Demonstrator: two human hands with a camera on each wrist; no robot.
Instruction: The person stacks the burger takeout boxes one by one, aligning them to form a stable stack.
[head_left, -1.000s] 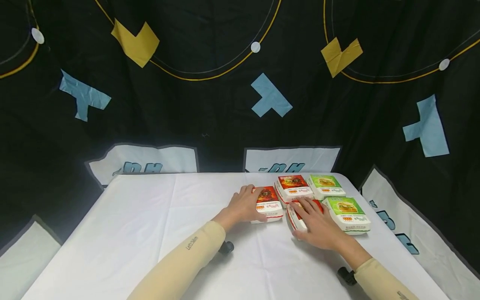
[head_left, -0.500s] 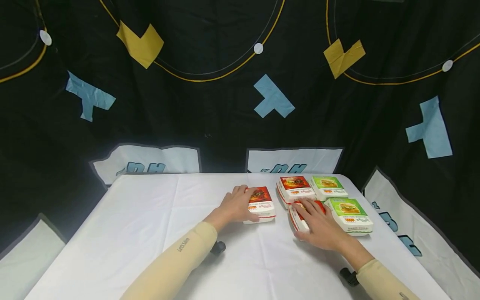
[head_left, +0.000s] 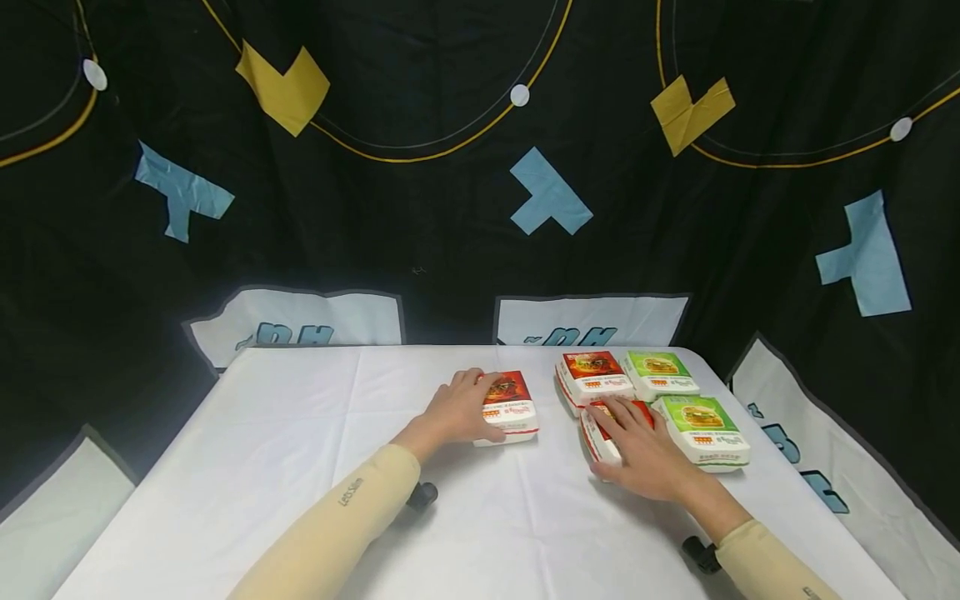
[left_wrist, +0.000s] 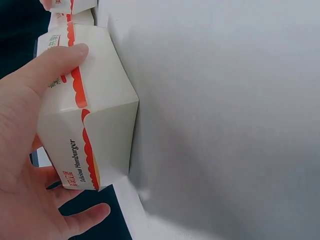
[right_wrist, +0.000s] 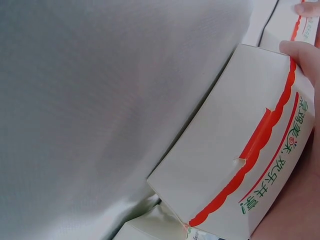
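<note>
Left hand (head_left: 459, 410) clasps a red-and-white cardboard hamburger box (head_left: 512, 414), thumb on its side — and the right hand (head_left: 643, 454), palm down, grips a second red-and-white cardboard box (head_left: 597, 443)!

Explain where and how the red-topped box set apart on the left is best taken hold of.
Probably across its near and far walls, coming from the left. The red-topped box looks level and sits apart from the four other boxes, leaving those walls free. The left grip suits this, thumb against the near wall.
</note>
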